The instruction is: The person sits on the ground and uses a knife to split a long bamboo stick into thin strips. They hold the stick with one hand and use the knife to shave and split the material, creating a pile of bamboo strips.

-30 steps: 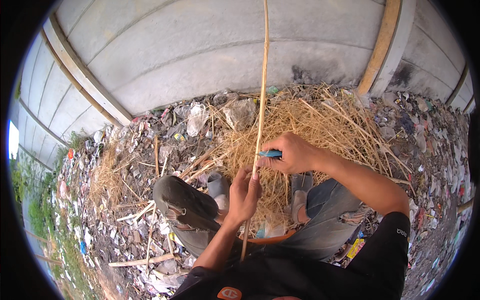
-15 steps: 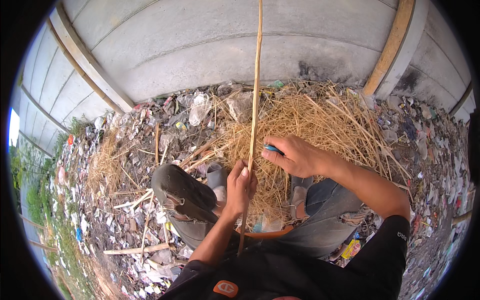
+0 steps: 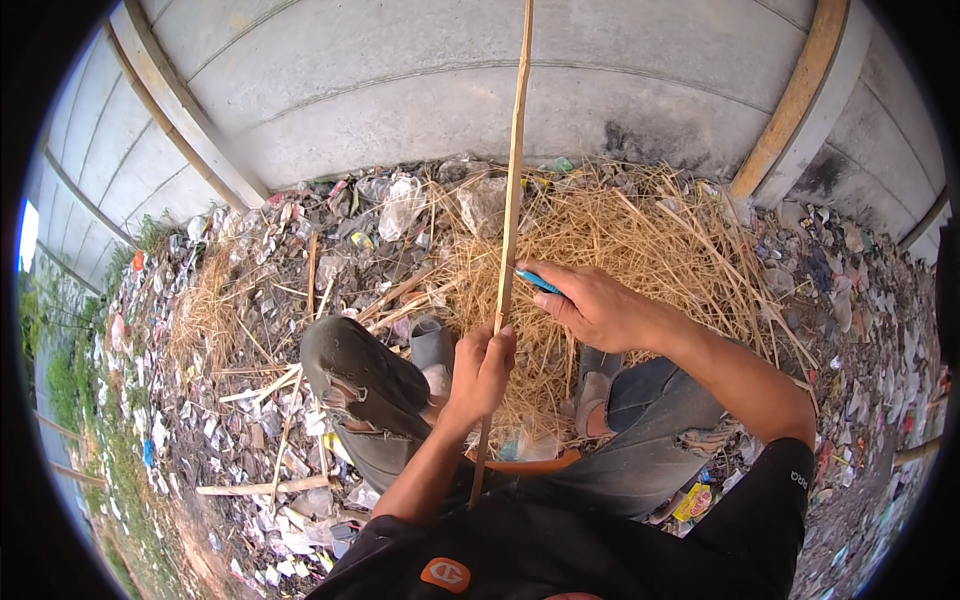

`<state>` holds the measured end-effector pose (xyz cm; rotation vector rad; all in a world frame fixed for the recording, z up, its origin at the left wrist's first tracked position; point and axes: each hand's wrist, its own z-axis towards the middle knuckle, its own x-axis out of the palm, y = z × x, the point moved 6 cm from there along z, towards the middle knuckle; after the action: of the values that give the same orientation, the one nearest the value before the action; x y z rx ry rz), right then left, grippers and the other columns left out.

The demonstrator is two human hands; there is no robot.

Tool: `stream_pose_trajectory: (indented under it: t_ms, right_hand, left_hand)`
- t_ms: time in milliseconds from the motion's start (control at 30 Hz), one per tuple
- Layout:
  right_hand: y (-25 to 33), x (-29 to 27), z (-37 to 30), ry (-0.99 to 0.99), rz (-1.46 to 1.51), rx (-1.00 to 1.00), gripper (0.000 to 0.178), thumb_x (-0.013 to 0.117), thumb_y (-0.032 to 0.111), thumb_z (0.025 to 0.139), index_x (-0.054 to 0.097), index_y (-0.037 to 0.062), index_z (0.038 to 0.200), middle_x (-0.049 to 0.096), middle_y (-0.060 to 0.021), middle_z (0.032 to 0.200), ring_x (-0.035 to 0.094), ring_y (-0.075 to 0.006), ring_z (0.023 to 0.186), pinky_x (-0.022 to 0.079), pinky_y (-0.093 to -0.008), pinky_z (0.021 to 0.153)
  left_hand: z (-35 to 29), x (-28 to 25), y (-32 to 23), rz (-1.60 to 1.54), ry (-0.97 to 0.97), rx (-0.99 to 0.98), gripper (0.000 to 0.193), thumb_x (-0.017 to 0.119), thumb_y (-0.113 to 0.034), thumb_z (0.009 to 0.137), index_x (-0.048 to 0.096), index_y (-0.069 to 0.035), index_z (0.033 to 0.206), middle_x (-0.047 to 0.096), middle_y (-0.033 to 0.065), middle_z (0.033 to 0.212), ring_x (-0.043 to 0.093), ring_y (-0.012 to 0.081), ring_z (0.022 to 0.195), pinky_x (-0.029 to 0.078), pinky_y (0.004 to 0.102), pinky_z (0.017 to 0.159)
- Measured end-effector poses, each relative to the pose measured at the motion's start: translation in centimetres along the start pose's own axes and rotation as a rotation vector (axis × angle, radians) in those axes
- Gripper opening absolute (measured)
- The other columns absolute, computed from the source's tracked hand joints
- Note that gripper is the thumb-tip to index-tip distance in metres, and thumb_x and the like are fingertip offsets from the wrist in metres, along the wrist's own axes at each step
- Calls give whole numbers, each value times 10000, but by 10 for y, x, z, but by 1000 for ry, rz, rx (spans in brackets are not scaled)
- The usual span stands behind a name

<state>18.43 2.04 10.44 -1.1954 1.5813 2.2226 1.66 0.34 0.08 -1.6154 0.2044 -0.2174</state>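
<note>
A long, thin bamboo strip [image 3: 515,170] runs upright through the middle of the view, from past the top edge down to my lap. My left hand [image 3: 483,372] is closed round its lower part, thumb on top. In my right hand [image 3: 600,310] is a blue-handled knife [image 3: 538,281], gripped with the index finger stretched along it. The knife's tip end meets the right side of the strip, a little above my left hand. Its blade is too small to make out clearly. Pale shavings [image 3: 600,225] lie heaped on the ground beyond both hands.
My bent knees [image 3: 360,365] and grey shoes [image 3: 432,345] frame the work. Litter [image 3: 250,400] covers the ground on both sides, with loose bamboo pieces [image 3: 265,488] at the left. A grey concrete wall [image 3: 400,90] rises behind the shavings, with a wooden post [image 3: 795,100] against it.
My right hand and the knife have moved slightly up and away along the strip, and the knife now touches it. My left hand still grips the strip.
</note>
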Motion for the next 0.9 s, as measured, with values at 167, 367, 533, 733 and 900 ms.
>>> stream_pose_trajectory:
  t_ms: [167,367,533,733,900]
  right_hand:
    - [-1,10,-4,7,-47,-66,318,526,294,1045,569,-11,1125,605,-235,648,637,-422,618,476,-493,585]
    - [-2,30,-8,45,-125,-69,282,529,284,1048,541,3,1018,572,-207,583,611,-409,541,450,-487,504]
    - [-1,35,-8,9,-173,-70,261,535,258,1043,531,1,997,548,-195,532,596,-402,494,435,-483,462]
    - [-5,40,-6,-2,-244,-27,278,511,270,1048,521,-7,1024,557,-197,526,602,-414,496,459,-497,463]
    - [-9,46,-7,2,-343,1,285,498,265,1052,508,-19,1029,567,-195,529,605,-414,489,486,-498,471]
  left_hand:
    - [-3,5,-10,177,18,98,347,445,-301,1088,544,-3,939,528,22,634,497,109,565,388,310,524]
    - [-4,3,-16,296,-24,170,347,415,-299,1100,531,13,1005,546,98,619,537,209,544,409,376,535]
    - [-5,1,-20,386,-65,179,334,426,-285,1096,523,24,1013,571,190,638,589,369,576,419,452,557]
    - [-4,0,-19,508,-123,160,294,453,-266,1086,499,15,1012,591,261,655,591,495,643,425,530,575]
    - [-3,3,-12,666,-210,250,252,488,-226,1062,476,5,960,588,265,618,593,497,584,438,566,524]
